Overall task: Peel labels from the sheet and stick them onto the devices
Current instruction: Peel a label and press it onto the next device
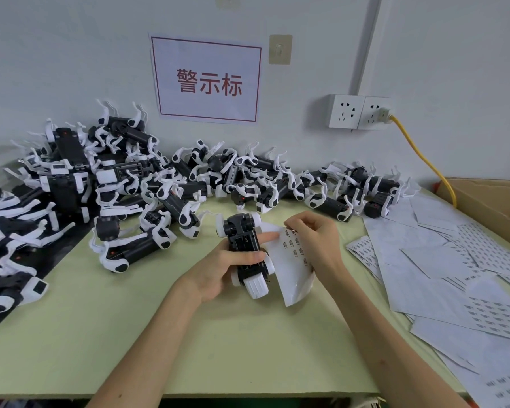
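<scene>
Black-white device [243, 245] in left hand [217, 270] grip; curled label sheet [291, 270] in right hand [317, 240] pinch.

Your left hand [218, 272] and your right hand [315, 240] are both bare. Behind each hand your arm [147, 334] is bare too, all the way back to the bottom edge. The arms are long and slim. The fingers [268, 237] are thin, with short nails. A tiny dark dot [382, 362] sits on the arm well behind your right hand.
</scene>
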